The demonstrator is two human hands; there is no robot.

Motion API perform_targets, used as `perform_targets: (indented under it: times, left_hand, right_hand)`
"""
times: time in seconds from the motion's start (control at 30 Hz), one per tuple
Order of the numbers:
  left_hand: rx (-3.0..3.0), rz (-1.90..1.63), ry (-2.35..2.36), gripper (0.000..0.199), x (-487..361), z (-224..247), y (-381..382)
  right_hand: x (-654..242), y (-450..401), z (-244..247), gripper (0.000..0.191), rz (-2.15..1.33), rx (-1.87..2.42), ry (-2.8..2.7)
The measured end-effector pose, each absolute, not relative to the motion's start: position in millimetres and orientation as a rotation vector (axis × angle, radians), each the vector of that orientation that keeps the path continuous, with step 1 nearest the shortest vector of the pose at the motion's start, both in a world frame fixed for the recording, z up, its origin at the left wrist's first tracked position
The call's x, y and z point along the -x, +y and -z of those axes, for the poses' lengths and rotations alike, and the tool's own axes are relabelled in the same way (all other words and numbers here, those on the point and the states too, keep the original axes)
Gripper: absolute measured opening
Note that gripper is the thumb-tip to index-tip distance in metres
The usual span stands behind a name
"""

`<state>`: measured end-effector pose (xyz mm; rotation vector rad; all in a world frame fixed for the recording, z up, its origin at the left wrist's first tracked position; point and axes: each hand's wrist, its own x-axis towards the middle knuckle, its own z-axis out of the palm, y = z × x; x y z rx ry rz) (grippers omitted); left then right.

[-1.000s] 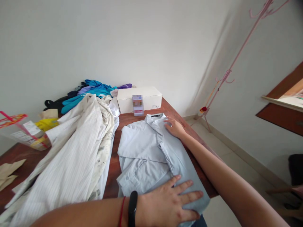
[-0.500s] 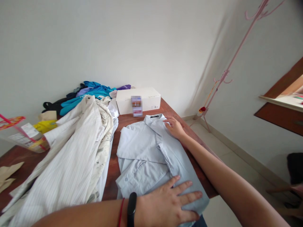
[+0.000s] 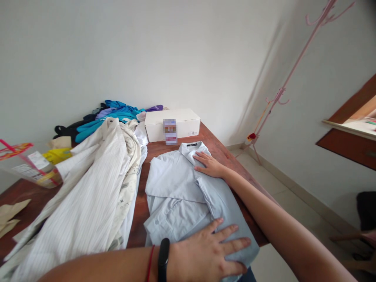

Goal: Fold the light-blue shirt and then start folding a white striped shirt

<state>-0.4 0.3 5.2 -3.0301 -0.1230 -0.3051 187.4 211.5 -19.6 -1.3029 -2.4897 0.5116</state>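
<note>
Since the earlier frame our right hand has shifted inward from the side edge of the light-blue shirt onto the cloth just below the collar; left hand hasn't moved.

Shirt lies flat on the bench, on our side of the white box, collar end toward it. Right hand, at the end nearer the box: palm down, fingers extended, no grip. Left hand, at the end farther from the box: fingers spread wide, flat on the cloth, nothing grasped.

Progress, our read: part-folded. One sleeve is laid in on top, cuff showing; the opposite side looks turned in. Body lies at length, not yet doubled up. Can't tell where the other sleeve sits; our left forearm hides some cloth.

Around: striped white shirt topping a pile, left of the box and nearer us; coloured heap left of the box; small packet just in front of it; pink coat stand to its right, off the bench.
</note>
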Motion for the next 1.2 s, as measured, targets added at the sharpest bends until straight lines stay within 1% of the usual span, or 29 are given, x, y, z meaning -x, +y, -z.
perform_targets:
  times: [0.07, 0.5, 1.2]
  left_hand:
    - [3.030, 0.303, -0.130, 0.042, 0.3, -5.9, 0.0]
    - [3.018, 0.337, -0.164, 0.042, 0.0, -4.3, -1.0]
    - [3.014, 0.346, -0.144, 0.043, 0.7, -0.9, -0.5]
  right_hand:
    - [-185.7, 211.9, 21.2, 0.079, -0.492, 1.350, -2.518]
    - [-183.1, 213.6, 28.1, 0.083, -0.432, 1.393, -2.538]
    - [-180.9, 210.0, 30.2, 0.072, -0.307, 1.387, -2.521]
